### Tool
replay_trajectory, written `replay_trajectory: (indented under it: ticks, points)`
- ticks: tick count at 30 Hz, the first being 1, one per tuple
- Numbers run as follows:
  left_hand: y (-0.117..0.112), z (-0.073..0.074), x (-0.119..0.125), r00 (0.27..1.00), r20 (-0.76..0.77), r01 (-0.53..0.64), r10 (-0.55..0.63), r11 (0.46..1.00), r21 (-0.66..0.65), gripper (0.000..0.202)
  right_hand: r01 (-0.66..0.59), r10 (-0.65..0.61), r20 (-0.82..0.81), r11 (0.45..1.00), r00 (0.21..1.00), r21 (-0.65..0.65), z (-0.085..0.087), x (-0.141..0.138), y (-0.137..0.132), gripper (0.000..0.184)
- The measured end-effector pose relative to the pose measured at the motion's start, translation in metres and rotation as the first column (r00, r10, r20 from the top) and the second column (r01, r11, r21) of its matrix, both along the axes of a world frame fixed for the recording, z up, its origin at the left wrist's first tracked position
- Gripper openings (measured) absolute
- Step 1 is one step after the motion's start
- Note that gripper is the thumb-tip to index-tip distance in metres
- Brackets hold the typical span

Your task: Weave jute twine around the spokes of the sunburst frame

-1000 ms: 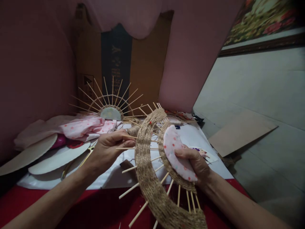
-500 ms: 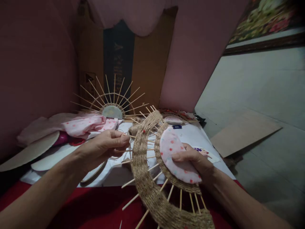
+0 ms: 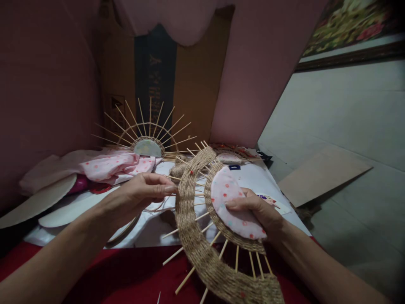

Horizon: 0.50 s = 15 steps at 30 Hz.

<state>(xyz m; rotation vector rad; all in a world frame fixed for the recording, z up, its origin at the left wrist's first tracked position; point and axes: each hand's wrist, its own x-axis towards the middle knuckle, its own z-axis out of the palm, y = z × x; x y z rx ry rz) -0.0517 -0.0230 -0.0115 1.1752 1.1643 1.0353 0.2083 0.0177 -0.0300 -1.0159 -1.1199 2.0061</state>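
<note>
My right hand (image 3: 259, 209) grips a half-round woven fan frame (image 3: 190, 230) by its centre, thumb on top of the padded pink half-circle (image 3: 226, 190) with red flowers. Thin sticks (image 3: 185, 278) radiate from that centre through a wide band of brown twine, their ends poking out past it. At the band's left outer edge, my left hand (image 3: 150, 192) has thumb and fingers pinched together beside the stick ends. What lies between those fingertips is too small to make out. A ball of twine (image 3: 178, 169) sits just behind the frame.
Another stick-and-twine frame (image 3: 148, 147) stands at the back against a cardboard panel (image 3: 199, 84). Pink flowered cloth (image 3: 110, 165) and white oval boards (image 3: 57, 198) lie left. A blue clip (image 3: 234, 167) and a further frame (image 3: 229, 158) rest on the white sheet (image 3: 249, 175).
The frame has tilted slightly, its lower sticks shifting upward. My left fingertips have moved a little right and down, close against the band's edge. My right hand keeps its hold.
</note>
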Motion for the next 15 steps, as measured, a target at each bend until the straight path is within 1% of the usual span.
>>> replay_trajectory:
  ticks: [2,4,6,8,9,10,11,12,15]
  points:
    - [-0.0001,0.0002,0.0018,0.992,-0.12,-0.018,0.032,0.993,0.116,0.008,0.002,-0.002,0.024,1.0,1.0,-0.008,-0.0003,-0.0001,0.0002,0.028]
    - [-0.0013,0.0003,0.0036,0.961,-0.254,-0.034,0.107,0.961,0.275,0.007,-0.012,0.012,0.055,1.0,0.998,-0.004,-0.0015,0.0003,0.0008,0.026]
    - [-0.0032,0.0002,0.0043,0.897,-0.387,-0.026,0.216,0.898,0.44,0.008,-0.027,0.026,0.077,1.0,0.997,0.009,-0.0027,0.0009,0.0014,0.024]
    - [-0.0048,0.0004,0.0033,0.818,-0.48,0.005,0.318,0.83,0.558,0.008,-0.046,0.045,0.09,0.999,0.995,0.006,-0.0032,0.0018,0.0019,0.025]
    - [-0.0052,0.0008,0.0024,0.789,-0.504,0.017,0.35,0.809,0.587,0.008,-0.058,0.058,0.09,0.998,0.994,0.0,-0.003,0.0023,0.002,0.026]
    - [-0.0053,0.0014,0.0014,0.778,-0.511,0.018,0.365,0.801,0.599,0.008,-0.068,0.068,0.086,0.998,0.994,-0.007,-0.0027,0.0029,0.002,0.027]
    - [-0.0052,0.0024,0.0005,0.784,-0.502,0.007,0.366,0.803,0.596,0.008,-0.079,0.079,0.081,0.997,0.994,-0.013,-0.0023,0.0034,0.0018,0.028]
    - [-0.0049,0.0036,-0.0002,0.806,-0.479,-0.008,0.347,0.816,0.578,0.009,-0.091,0.092,0.072,0.996,0.993,-0.016,-0.0019,0.0038,0.0015,0.028]
    - [-0.0035,0.0076,-0.0008,0.897,-0.367,-0.057,0.247,0.888,0.457,0.009,-0.134,0.134,0.031,0.991,0.99,-0.005,-0.0017,0.0048,-0.0002,0.026]
